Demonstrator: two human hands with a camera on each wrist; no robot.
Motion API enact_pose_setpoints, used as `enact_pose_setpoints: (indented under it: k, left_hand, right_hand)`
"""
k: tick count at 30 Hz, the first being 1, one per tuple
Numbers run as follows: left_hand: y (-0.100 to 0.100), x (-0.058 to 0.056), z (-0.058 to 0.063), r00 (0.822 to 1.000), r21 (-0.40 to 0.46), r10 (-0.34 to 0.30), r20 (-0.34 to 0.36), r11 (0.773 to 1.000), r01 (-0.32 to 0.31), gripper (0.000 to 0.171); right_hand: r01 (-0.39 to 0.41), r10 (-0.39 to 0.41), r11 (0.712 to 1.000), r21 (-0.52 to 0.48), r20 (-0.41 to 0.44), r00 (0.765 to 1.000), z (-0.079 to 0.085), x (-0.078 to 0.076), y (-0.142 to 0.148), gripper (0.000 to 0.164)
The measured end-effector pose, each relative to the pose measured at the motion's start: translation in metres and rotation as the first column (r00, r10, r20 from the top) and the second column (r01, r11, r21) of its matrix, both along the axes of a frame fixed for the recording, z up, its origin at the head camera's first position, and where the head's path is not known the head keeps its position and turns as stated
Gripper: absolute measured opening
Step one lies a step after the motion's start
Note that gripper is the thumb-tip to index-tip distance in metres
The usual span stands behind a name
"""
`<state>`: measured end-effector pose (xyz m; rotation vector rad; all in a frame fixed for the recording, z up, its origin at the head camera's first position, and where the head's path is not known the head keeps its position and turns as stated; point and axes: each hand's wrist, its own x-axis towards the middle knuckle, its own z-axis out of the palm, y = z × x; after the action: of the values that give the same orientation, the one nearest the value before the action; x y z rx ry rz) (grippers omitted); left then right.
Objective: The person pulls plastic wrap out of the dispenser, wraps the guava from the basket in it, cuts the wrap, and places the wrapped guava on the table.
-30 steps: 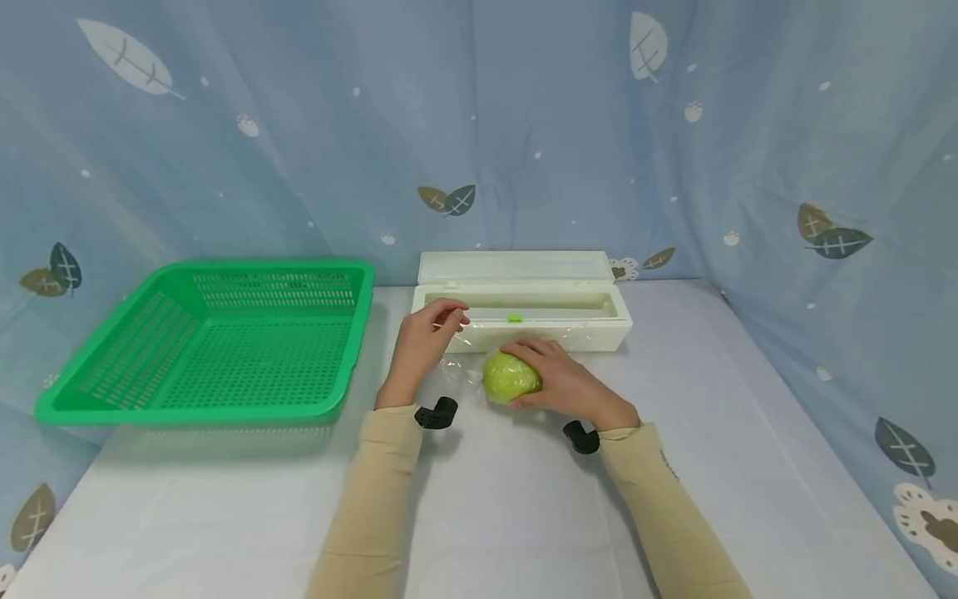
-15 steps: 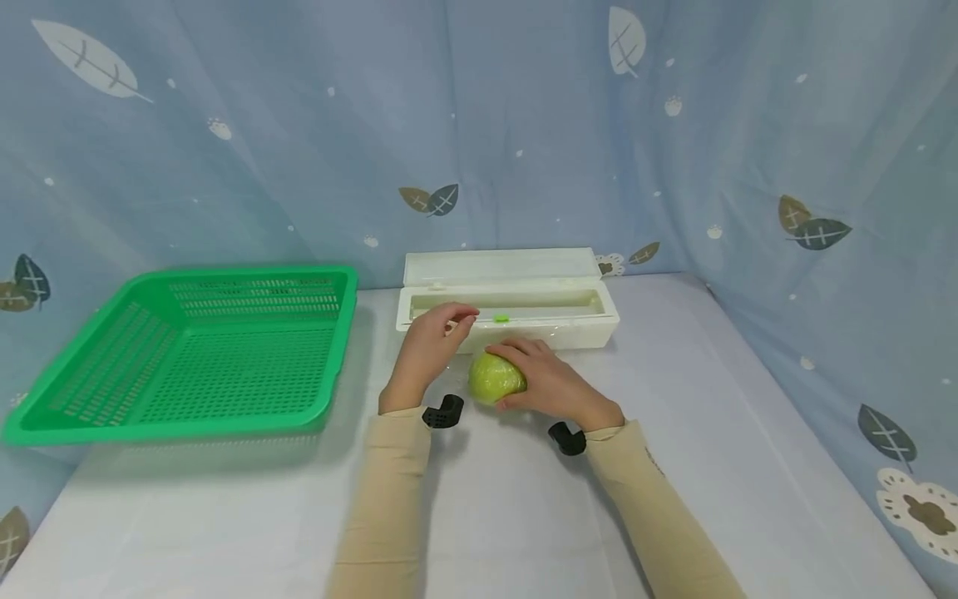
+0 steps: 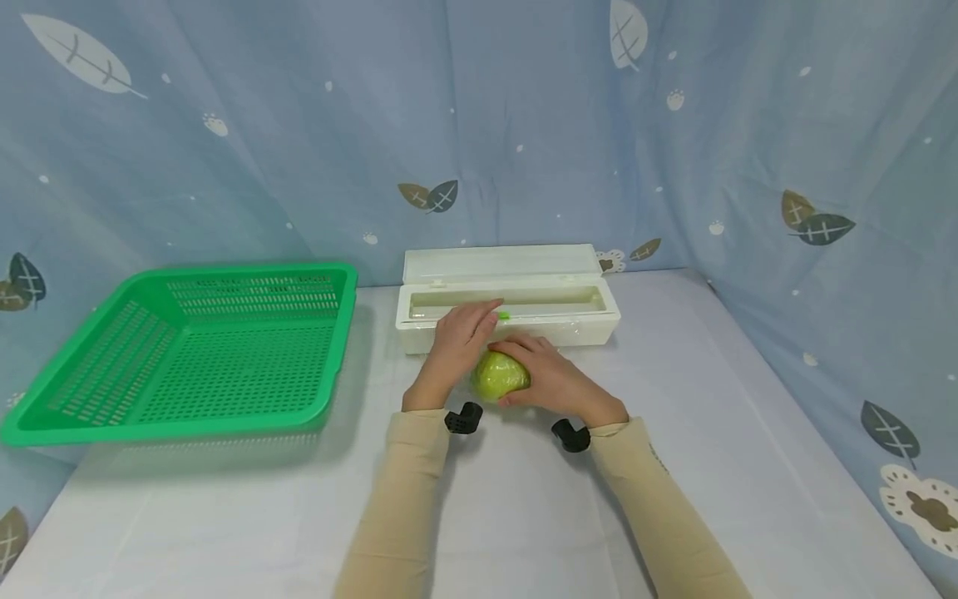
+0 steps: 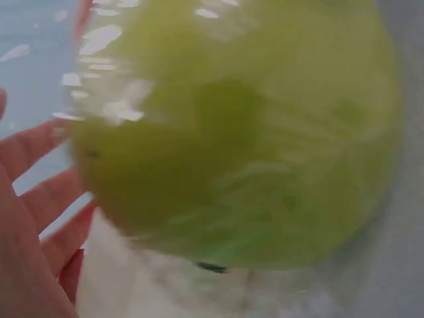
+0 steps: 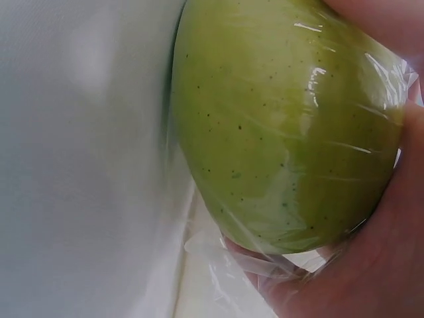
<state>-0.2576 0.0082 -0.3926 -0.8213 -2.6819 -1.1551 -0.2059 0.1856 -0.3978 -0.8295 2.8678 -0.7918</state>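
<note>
A round, yellow-green speckled fruit (image 3: 499,377) wrapped in clear plastic film sits at the middle of the table in the head view. My right hand (image 3: 545,376) grips it from the right, thumb at the near side and fingers over the far side. My left hand (image 3: 458,341) is at the fruit's left, its fingers fairly straight and reaching past the far side. Glossy folds of cling film (image 5: 225,278) gather below the fruit in the right wrist view. Large and blurred, the fruit (image 4: 245,146) fills most of the left wrist view, beside the left fingers (image 4: 53,192).
Behind the hands, a white cling film box (image 3: 569,334) stands with its lid (image 3: 501,262) raised and a small green slider (image 3: 505,315) on its front edge. A green perforated basket (image 3: 343,333) stands at the left. A patterned blue curtain (image 3: 524,125) backs the white table (image 3: 524,516).
My left hand has moved right, closer to the fruit, and its fingers have straightened. The right hand keeps its grip on the fruit. The head view has shifted slightly.
</note>
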Motion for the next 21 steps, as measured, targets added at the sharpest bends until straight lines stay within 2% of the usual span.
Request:
enact_pose_setpoints:
  k: [4, 9, 15, 21]
  left_hand:
    - [0.007, 0.003, -0.001, 1.000, -0.138, 0.023, 0.006, 0.990, -0.022, 0.052]
    - [0.017, 0.008, 0.000, 0.995, -0.239, 0.102, 0.006, 0.966, -0.097, 0.054]
    - [0.021, 0.010, -0.004, 0.983, -0.253, 0.181, -0.038, 0.950, -0.185, 0.052]
    - [0.025, 0.010, -0.008, 0.973, -0.202, 0.206, -0.105, 0.954, -0.223, 0.049]
  right_hand:
    - [0.000, 0.001, 1.000, -0.027, 0.017, 1.000, -0.002, -0.001, 0.002, 0.078]
    - [0.014, -0.012, 0.999, -0.050, 0.039, 0.999, -0.004, -0.002, 0.004, 0.080]
    - [0.009, -0.006, 0.997, -0.072, 0.053, 0.999, -0.005, -0.005, 0.002, 0.082]
    - [0.015, -0.011, 0.996, -0.087, 0.044, 0.999, -0.007, -0.005, 0.005, 0.084]
